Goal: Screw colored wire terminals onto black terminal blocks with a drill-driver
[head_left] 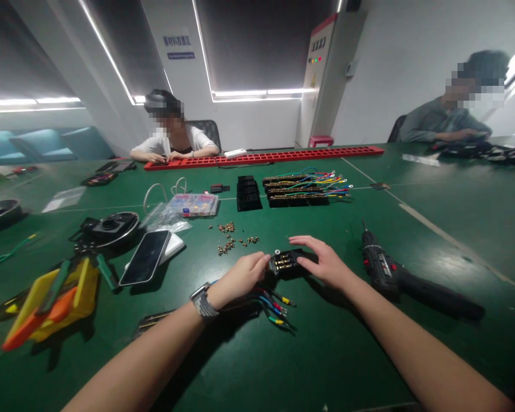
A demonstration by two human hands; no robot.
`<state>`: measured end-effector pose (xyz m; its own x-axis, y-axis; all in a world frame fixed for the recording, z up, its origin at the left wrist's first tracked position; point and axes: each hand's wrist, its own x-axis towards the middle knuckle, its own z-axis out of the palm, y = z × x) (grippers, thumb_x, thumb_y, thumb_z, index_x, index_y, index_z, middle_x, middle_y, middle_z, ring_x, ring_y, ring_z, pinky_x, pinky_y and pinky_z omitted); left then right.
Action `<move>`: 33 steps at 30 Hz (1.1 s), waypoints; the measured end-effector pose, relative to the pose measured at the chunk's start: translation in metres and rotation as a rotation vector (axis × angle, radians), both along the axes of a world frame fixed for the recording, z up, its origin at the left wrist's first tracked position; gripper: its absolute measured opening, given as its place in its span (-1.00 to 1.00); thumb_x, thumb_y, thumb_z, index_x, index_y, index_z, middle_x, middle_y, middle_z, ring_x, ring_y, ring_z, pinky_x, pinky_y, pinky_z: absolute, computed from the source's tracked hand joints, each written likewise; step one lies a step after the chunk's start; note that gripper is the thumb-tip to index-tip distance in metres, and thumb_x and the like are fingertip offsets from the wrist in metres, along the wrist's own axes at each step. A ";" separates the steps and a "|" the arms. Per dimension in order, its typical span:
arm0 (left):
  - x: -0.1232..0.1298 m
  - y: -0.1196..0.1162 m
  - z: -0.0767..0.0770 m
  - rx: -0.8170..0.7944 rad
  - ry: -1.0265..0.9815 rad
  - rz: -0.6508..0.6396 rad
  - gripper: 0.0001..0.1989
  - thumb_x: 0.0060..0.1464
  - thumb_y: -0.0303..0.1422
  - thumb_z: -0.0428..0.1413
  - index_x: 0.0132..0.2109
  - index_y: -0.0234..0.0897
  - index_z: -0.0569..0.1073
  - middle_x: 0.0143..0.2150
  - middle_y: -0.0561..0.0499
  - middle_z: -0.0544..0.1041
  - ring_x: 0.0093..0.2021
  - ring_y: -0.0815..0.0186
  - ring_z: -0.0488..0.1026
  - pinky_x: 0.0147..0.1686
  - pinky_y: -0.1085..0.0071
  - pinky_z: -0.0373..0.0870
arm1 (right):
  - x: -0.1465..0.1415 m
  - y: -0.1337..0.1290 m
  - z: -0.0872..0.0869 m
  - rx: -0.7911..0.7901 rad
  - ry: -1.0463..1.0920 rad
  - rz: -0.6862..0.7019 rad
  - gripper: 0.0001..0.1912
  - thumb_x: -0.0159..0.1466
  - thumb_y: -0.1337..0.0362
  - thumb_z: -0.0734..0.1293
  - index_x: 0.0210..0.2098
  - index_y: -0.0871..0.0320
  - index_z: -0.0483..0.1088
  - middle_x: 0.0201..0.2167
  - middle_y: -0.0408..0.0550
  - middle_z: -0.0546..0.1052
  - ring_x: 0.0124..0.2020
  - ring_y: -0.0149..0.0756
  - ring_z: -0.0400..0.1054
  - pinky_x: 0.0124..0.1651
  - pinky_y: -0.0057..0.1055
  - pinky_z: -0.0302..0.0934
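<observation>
Forearms [154, 349] converge over bench [335, 355]. Left hand [242, 274] bunched at black block [289, 268], grip unclear; right hand [329, 264] spread wide, thumb against it. Wall sign [181, 55] too blurred to read.

Between my right hand [321, 263] and the power drill [384, 266] I have a lane of bare green table [347, 360] running from near to far, with the drill's handle slanting across its near right side. Straight ahead, past the black block [289, 269], I could reach as far as the wired modules [298, 193] and black housings [248, 194], which block the middle. Far left of the block, loose brass screws [227, 245] litter the way, then the compartment box [195, 206]. Left of my left hand [240, 277], the phone [146, 257] and yellow bin [86, 292] crowd me; wire ends [278, 309] stick out just nearer than the block.
</observation>
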<state>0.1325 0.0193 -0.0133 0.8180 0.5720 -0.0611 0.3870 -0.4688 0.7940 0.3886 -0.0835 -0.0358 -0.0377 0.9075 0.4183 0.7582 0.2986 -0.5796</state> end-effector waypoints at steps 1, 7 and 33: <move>0.000 0.001 -0.001 0.023 -0.008 0.017 -0.56 0.50 -0.06 -0.21 -0.23 -0.22 0.36 -0.40 0.09 0.39 -0.38 0.29 0.34 -0.32 0.39 0.23 | -0.003 0.007 0.006 -0.008 -0.006 -0.035 -0.62 0.36 0.32 0.33 0.16 0.06 0.50 0.17 0.08 0.60 0.21 -0.02 0.48 0.31 0.04 0.30; -0.004 -0.010 -0.004 0.349 0.222 0.018 -0.63 0.52 -0.13 -0.18 -0.07 -0.19 0.43 -0.31 -0.06 0.57 -0.35 0.18 0.51 -0.30 0.34 0.29 | -0.036 0.090 0.029 -0.239 -0.189 -0.024 -0.81 0.43 0.35 0.35 -0.02 0.12 0.58 -0.02 0.01 0.67 0.01 -0.16 0.56 0.15 -0.18 0.43; -0.003 -0.021 -0.011 0.396 0.086 0.070 -0.64 0.54 -0.15 -0.18 -0.16 -0.17 0.38 -0.32 -0.02 0.56 -0.36 0.21 0.48 -0.32 0.37 0.17 | -0.032 0.014 0.012 0.008 0.161 0.121 -0.83 0.42 0.27 0.41 -0.06 0.06 0.66 -0.13 -0.05 0.73 -0.08 -0.22 0.63 0.03 -0.31 0.45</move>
<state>0.1296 -0.0016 -0.0241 0.7775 0.6194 0.1082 0.4863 -0.7014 0.5211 0.3566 -0.0690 -0.0240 -0.0782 0.8971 0.4348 0.6139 0.3870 -0.6880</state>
